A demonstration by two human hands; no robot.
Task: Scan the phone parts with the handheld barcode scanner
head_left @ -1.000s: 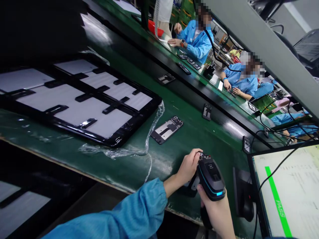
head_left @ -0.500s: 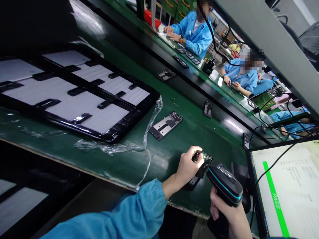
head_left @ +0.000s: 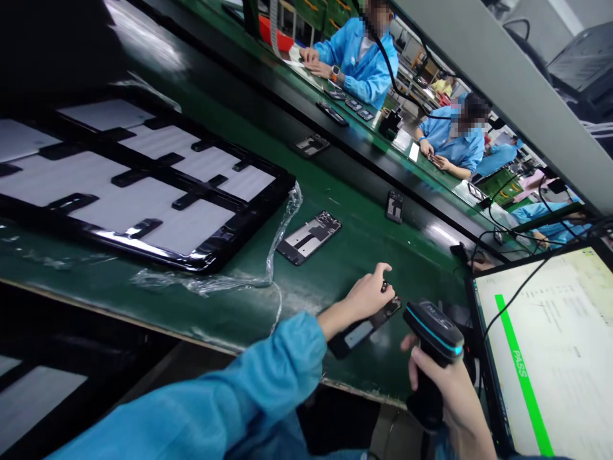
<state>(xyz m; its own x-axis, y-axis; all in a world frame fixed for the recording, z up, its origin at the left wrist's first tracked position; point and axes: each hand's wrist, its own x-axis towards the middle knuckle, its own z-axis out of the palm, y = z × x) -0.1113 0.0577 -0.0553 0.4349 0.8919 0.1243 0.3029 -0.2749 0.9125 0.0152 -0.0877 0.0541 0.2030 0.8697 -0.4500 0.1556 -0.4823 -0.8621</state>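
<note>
My left hand (head_left: 370, 296) lies over the upper end of an opened phone body (head_left: 358, 333), thumb and forefinger apart. A small dark part shows in the gap between them. The phone body lies near the table's front edge, partly covered by the hand. To its right, my right hand (head_left: 443, 377) grips the handle of a black barcode scanner (head_left: 435, 327) with a lit blue stripe. The scanner's head is raised above the table and points toward the phone. Another opened phone body (head_left: 310, 237) rests farther back on the green table (head_left: 230, 319).
A large black tray (head_left: 211, 255) with white pads takes up the left, with crumpled clear plastic film (head_left: 282, 223) along its edge. Two phone bodies lie along the back. A monitor (head_left: 550, 338) showing a green PASS bar stands right. Co-workers in blue sit beyond the divider.
My left hand has loosened from its pinch at the phone body, which now lies flatter and shows more of its lower part. The scanner stays in my right hand. The whole view has shifted slightly.
</note>
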